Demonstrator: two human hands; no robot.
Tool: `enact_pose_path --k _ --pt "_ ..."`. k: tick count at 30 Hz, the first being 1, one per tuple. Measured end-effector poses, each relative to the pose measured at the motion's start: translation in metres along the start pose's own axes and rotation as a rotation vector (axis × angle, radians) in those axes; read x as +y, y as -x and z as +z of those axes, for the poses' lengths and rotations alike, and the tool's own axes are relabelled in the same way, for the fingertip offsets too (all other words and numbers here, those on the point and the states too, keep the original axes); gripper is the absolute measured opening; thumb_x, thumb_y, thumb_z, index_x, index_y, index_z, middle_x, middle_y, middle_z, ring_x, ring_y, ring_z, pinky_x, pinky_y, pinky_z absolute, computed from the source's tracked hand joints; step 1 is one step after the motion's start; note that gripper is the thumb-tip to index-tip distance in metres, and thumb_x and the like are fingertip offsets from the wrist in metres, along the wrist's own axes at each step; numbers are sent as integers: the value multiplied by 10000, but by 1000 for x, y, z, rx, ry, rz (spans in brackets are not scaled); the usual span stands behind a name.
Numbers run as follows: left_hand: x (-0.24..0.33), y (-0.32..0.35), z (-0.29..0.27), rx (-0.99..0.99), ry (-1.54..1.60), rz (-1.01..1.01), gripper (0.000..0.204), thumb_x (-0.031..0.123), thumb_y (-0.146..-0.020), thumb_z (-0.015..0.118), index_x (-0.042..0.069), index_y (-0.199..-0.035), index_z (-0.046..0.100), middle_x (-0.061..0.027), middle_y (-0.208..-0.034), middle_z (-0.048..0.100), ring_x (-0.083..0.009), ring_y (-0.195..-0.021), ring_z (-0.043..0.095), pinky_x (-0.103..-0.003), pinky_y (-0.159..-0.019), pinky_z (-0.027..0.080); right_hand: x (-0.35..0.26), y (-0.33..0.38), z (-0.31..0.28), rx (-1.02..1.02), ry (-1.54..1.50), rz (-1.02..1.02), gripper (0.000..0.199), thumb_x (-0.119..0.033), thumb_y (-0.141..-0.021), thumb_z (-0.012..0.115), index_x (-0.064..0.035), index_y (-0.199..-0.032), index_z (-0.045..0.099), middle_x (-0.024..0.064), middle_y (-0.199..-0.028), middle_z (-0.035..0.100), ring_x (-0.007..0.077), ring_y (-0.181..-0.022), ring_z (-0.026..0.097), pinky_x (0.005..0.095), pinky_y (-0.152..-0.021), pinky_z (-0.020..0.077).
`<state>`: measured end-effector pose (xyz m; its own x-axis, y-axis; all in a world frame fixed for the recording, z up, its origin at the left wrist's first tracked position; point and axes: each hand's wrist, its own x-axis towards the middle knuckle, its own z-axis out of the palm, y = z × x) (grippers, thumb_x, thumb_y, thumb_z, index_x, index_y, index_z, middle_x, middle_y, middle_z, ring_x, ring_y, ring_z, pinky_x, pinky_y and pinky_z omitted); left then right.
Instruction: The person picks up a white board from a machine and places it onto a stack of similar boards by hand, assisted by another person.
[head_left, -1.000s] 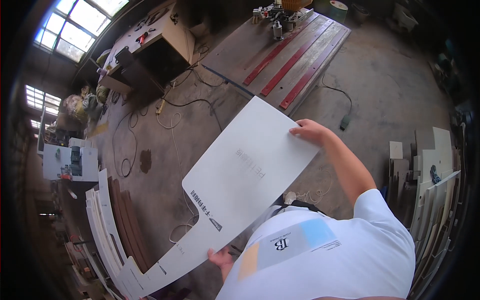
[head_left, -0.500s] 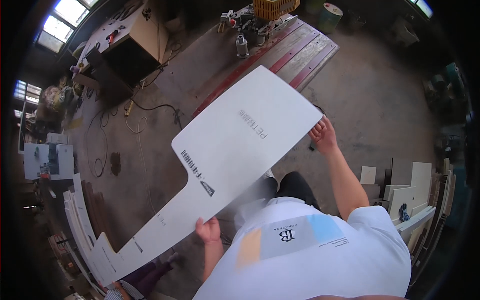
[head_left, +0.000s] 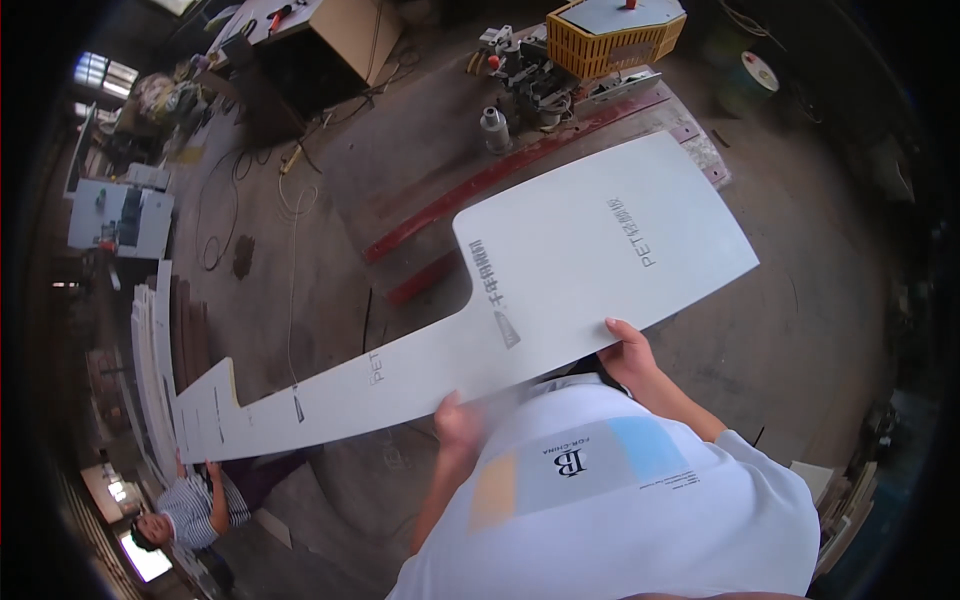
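A large white furniture panel (head_left: 560, 270) with printed lettering spans the view. It has a wide rounded part at right, a curved inner corner, and a long narrow strip running left to a notched end. My right hand (head_left: 632, 358) grips its near edge below the wide part, thumb on top and fingers hidden beneath. Farther left along the same edge, my left hand (head_left: 457, 425) is closed at the narrow strip, slightly blurred, its fingers partly hidden. At the notched end, a co-worker's hands (head_left: 212, 470) touch the panel's edge.
Beyond the panel stands a machine (head_left: 545, 85) on a table with red strips (head_left: 500, 160), beside a yellow basket (head_left: 610, 50). A cabinet (head_left: 350, 40) is at the upper left. Cables (head_left: 235, 200) lie on the floor. Boards (head_left: 150, 350) stand at left; a co-worker (head_left: 195, 510) is at lower left.
The panel has swung to the right and its narrow end has risen in view. My right hand has shifted from the far right corner to the near edge. The co-worker now shows more fully.
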<state>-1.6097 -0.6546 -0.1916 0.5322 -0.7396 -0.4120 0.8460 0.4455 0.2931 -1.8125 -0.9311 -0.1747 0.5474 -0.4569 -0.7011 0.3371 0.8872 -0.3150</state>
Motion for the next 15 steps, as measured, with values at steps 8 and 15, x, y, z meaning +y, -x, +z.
enact_pose_path --k 8,15 --pt "32 20 -12 374 -138 435 496 272 -1054 461 -33 -1432 563 -180 -1415 635 -338 -1300 603 -518 -1111 484 -171 19 -104 -13 58 -85 430 -234 -911 730 -98 -1311 657 56 -1267 713 247 -1229 647 427 -1101 489" --pt "-85 -43 49 299 11 250 546 213 -975 598 -18 -1466 534 -162 -1399 640 -342 -1339 579 -500 -1171 445 -288 -29 -170 42 -83 -324 518 -367 -964 701 -106 -1403 613 63 -1375 663 268 -1284 616 467 -1099 497"
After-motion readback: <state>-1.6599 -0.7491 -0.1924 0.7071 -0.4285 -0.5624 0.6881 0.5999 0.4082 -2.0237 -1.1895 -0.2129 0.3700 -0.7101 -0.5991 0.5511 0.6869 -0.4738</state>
